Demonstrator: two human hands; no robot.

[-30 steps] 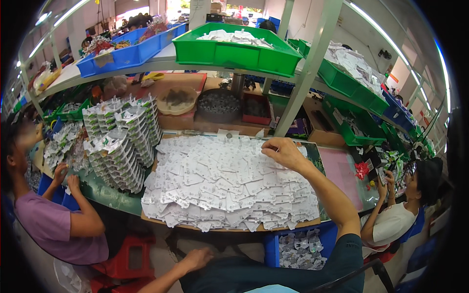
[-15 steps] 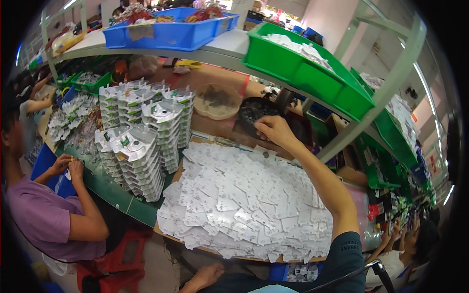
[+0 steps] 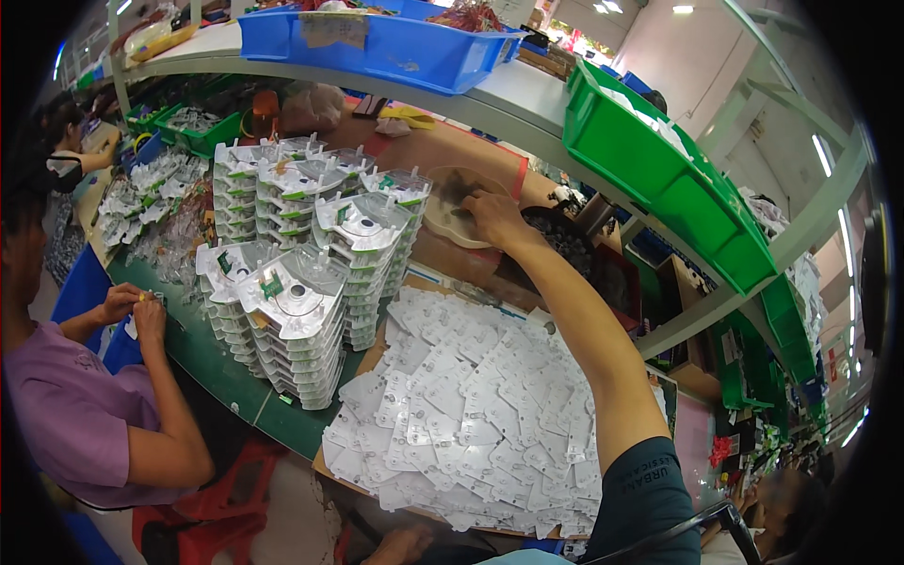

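My right hand [image 3: 490,215] reaches far forward over the bench, fingers down inside a shallow tan bowl [image 3: 443,224] that holds small dark parts. Whether the fingers have pinched anything is hidden. Just right of it stands a black bowl [image 3: 565,247] with more dark parts. Under my forearm lies a wide spread of flat white plastic pieces [image 3: 471,414] on a brown board. My left hand [image 3: 400,544] rests low at the picture's bottom edge, near my lap, away from the bench; its fingers are partly cut off.
Tall stacks of white blister trays [image 3: 311,282] stand left of the spread on a green mat [image 3: 221,372]. A person in a purple shirt [image 3: 75,414] works at the left. Blue bin [image 3: 377,42] and green bin [image 3: 659,160] sit on the shelf above.
My right hand went from the far edge of the white pieces to the black bowl, then left into the tan bowl. The view swung left and closer.
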